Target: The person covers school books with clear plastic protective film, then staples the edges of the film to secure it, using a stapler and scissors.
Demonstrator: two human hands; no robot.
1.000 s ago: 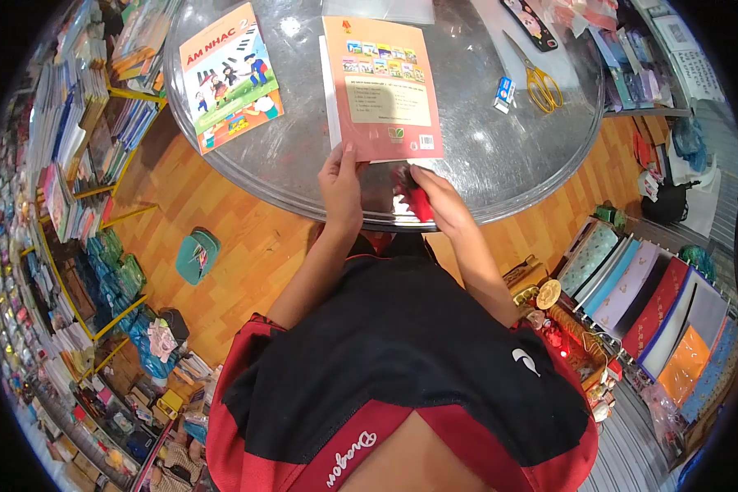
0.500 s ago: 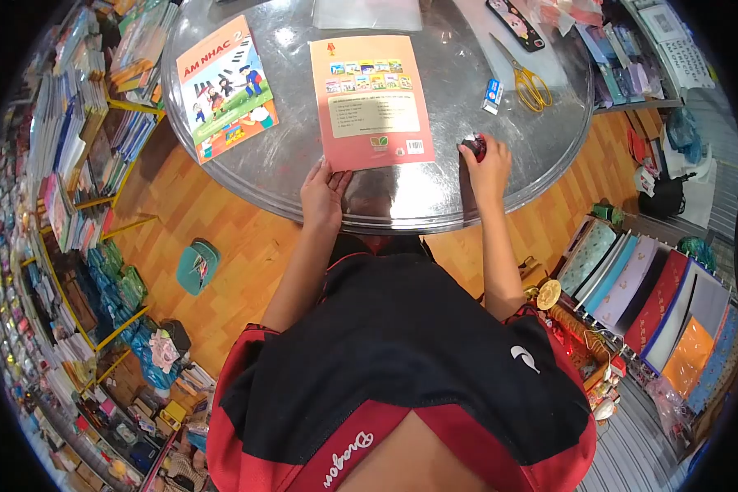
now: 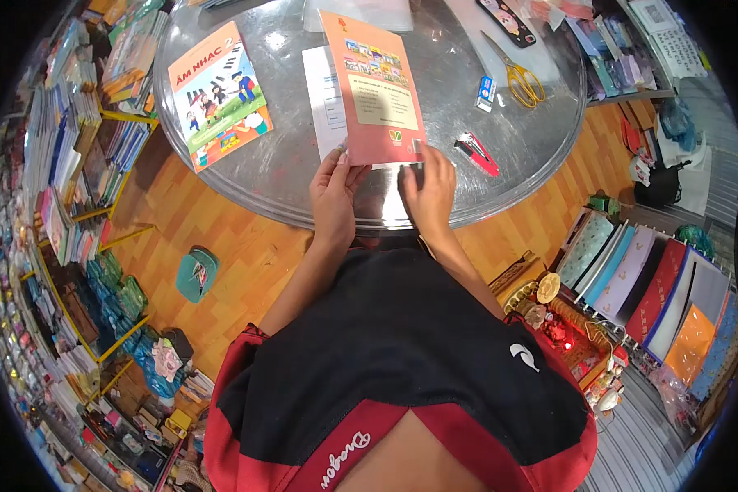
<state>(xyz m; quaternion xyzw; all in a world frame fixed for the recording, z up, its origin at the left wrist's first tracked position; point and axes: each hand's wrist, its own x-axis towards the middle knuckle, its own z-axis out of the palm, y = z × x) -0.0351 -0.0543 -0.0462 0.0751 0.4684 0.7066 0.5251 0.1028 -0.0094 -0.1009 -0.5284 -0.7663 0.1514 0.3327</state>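
My left hand (image 3: 334, 199) grips the lower left edge of a pink book (image 3: 379, 90), which is tilted up off the round metal table (image 3: 287, 176). A white printed page (image 3: 325, 102) shows beside the book on its left. My right hand (image 3: 432, 193) touches the book's lower right corner, the thumb apart from the other fingers; whether it pinches the cover is hard to make out. To the right of that hand lies a red stapler-like tool (image 3: 476, 154).
Another book (image 3: 219, 96) lies at the table's left. A blue and white eraser (image 3: 485, 94), yellow-handled scissors (image 3: 523, 84) and a phone (image 3: 506, 22) are at the right. Shelves stand at the left; a teal bin (image 3: 198, 275) is on the floor.
My right hand has let go of the red tool and moved left to the pink book. The book has been lifted and tilted in my left hand, and a white page now shows.
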